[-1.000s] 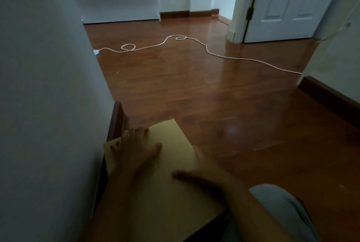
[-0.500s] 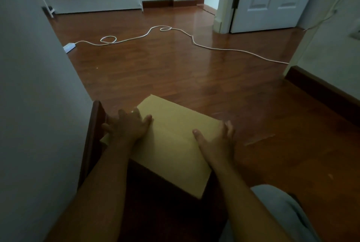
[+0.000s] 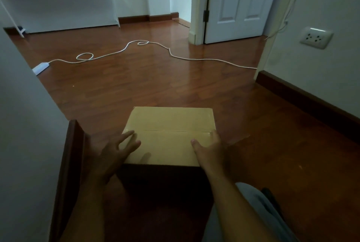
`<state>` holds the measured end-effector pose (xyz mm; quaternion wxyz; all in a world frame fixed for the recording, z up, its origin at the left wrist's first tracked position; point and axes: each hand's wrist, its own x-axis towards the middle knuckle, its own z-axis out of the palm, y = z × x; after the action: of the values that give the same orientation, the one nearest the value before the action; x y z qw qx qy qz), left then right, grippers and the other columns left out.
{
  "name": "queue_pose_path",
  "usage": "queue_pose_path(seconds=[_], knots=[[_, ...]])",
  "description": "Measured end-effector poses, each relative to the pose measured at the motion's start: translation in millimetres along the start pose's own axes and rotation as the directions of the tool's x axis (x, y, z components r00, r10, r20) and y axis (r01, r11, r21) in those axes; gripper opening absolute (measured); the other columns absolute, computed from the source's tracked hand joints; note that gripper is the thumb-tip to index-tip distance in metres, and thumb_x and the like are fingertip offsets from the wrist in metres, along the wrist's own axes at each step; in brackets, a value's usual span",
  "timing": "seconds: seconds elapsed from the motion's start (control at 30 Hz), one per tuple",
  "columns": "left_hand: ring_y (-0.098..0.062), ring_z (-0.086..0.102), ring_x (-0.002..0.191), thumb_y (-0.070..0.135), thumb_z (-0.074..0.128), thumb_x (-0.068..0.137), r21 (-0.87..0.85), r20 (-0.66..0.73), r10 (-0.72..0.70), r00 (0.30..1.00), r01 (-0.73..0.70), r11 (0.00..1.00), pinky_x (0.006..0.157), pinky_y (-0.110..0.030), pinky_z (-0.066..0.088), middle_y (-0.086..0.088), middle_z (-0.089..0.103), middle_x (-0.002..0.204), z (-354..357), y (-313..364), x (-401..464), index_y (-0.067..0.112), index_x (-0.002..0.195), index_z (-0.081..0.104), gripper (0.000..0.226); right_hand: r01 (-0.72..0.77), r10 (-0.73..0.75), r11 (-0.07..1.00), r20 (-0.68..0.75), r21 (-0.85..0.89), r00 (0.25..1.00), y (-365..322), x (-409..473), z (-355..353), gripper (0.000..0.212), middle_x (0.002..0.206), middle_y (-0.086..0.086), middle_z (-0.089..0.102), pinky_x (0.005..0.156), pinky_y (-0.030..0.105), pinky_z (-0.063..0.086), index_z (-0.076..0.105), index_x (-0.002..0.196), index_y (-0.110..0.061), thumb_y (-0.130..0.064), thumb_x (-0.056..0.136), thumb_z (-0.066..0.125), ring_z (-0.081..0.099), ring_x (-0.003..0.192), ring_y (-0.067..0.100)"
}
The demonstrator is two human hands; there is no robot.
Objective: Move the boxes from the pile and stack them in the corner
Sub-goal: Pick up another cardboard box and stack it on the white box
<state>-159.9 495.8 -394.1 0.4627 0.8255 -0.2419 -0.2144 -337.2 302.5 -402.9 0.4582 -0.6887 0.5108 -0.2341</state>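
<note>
Box [image 3: 169,134] on floor [image 3: 136,82] by wall. My left hand [image 3: 115,154] spread at its left edge, right hand [image 3: 209,149] flat on right edge. Next, I reckon: grip both sides, lift.

Location: a room in a home, dimly lit and sparsely furnished. Indicators: glossy red-brown laminate floor [image 3: 136,89]; plain white walls with dark wooden skirting board [image 3: 303,95]; a white panelled interior door [image 3: 239,4] hinged in a cream frame; a domestic wall socket [image 3: 316,37] low on the right wall. A white extension cable [image 3: 175,56] runs loosely across the floor to a power strip [image 3: 41,67] at the left.
</note>
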Motion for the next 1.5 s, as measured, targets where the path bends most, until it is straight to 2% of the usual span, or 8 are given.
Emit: queue_pose_path(seconds=[0.13, 0.33, 0.5, 0.77, 0.87, 0.93, 1.27, 1.5], knots=[[-0.019, 0.061, 0.107, 0.065, 0.072, 0.070, 0.018, -0.043, 0.193, 0.980, -0.192, 0.981, 0.070, -0.026, 0.050, 0.000, 0.062, 0.125, -0.2, 29.9, -6.6, 0.044, 0.115, 0.066, 0.050, 0.071, -0.071, 0.997, -0.008, -0.001, 0.997, -13.5, 13.2, -45.7, 0.056, 0.137, 0.004, 0.062, 0.092, 0.028, 0.044, 0.062, 0.135, -0.021, -0.043, 0.085, 0.071, 0.058, 0.123, 0.024], [0.005, 0.068, 0.082, 0.040, 0.087, 0.064, -0.185, -0.081, 0.464, 0.882, -0.471, 0.863, 0.059, -0.024, 0.058, 0.015, 0.064, 0.105, 42.4, 166.2, -0.4, 0.035, 0.116, 0.061, 0.058, 0.145, -0.130, 0.987, -0.196, 0.064, 0.972, -40.9, 32.7, -163.6, 0.046, 0.135, 0.003, 0.060, 0.094, 0.044, 0.052, 0.064, 0.128, -0.029, -0.050, 0.087, 0.066, 0.056, 0.115, 0.020], [0.007, 0.065, 0.082, 0.038, 0.087, 0.057, -0.222, 0.001, 0.618, 0.786, -0.602, 0.767, 0.059, -0.018, 0.054, 0.009, 0.065, 0.108, 103.7, 273.6, 0.2, 0.033, 0.111, 0.063, 0.059, 0.217, -0.145, 0.969, -0.430, 0.123, 0.891, -47.2, 17.4, -280.9, 0.034, 0.115, -0.003, 0.064, 0.068, 0.022, 0.044, 0.071, 0.118, -0.024, -0.041, 0.088, 0.069, 0.058, 0.094, 0.008], [0.002, 0.064, 0.090, 0.045, 0.086, 0.057, -0.475, 0.083, 0.793, 0.603, -0.676, 0.564, 0.067, -0.024, 0.055, 0.018, 0.062, 0.110, 240.2, 408.7, -91.4, 0.033, 0.109, 0.062, 0.058, 0.197, -0.147, 0.980, -0.815, -0.041, 0.561, -32.7, -71.2, -482.2, 0.027, 0.111, -0.005, 0.074, 0.076, 0.023, 0.045, 0.078, 0.108, -0.024, -0.040, 0.089, 0.067, 0.065, 0.102, 0.012], [0.004, 0.062, 0.095, 0.046, 0.088, 0.061, -0.555, 0.102, 0.861, 0.498, -0.690, 0.465, 0.069, -0.021, 0.054, 0.019, 0.061, 0.113, 280.1, 444.9, -142.7, 0.029, 0.111, 0.063, 0.058, 0.168, -0.140, 0.983, -0.898, -0.076, 0.417, -21.6, -121.1, -540.9, 0.029, 0.105, -0.012, 0.069, 0.066, 0.016, 0.041, 0.076, 0.111, -0.022, -0.039, 0.091, 0.066, 0.060, 0.085, -0.001], [0.006, 0.061, 0.095, 0.047, 0.083, 0.063, -0.611, 0.094, 0.898, 0.429, -0.688, 0.392, 0.067, -0.016, 0.053, 0.018, 0.060, 0.112, 302.4, 463.2, -179.4, 0.022, 0.113, 0.062, 0.059, 0.126, -0.148, 0.986, -0.925, -0.110, 0.350, -12.0, -155.1, -574.8, 0.030, 0.102, -0.013, 0.067, 0.061, 0.014, 0.037, 0.074, 0.113, -0.021, -0.039, 0.092, 0.064, 0.051, 0.074, -0.009], [-0.012, 0.058, 0.118, 0.058, 0.080, 0.062, -0.797, 0.158, 0.970, 0.187, -0.555, 0.236, 0.082, -0.029, 0.059, -0.002, 0.050, 0.144, 428.5, 521.0, -375.6, 0.029, 0.113, 0.057, 0.063, -0.048, -0.074, 0.996, -0.997, -0.074, 0.004, 63.6, -338.0, -714.0, 0.028, 0.104, -0.005, 0.075, 0.079, 0.031, 0.052, 0.078, 0.106, -0.026, -0.039, 0.089, 0.060, 0.064, 0.089, 0.016], [-0.020, 0.052, 0.128, 0.065, 0.079, 0.061, -0.884, 0.198, 0.980, 0.038, -0.426, 0.195, 0.093, -0.048, 0.055, 0.010, 0.048, 0.139, 530.6, 530.0, -489.9, 0.025, 0.116, 0.052, 0.073, -0.193, -0.070, 0.981, -0.973, -0.026, -0.222, 108.3, -431.8, -784.0, 0.026, 0.107, 0.004, 0.076, 0.079, 0.026, 0.043, 0.079, 0.102, -0.022, -0.035, 0.087, 0.061, 0.067, 0.102, 0.027]])
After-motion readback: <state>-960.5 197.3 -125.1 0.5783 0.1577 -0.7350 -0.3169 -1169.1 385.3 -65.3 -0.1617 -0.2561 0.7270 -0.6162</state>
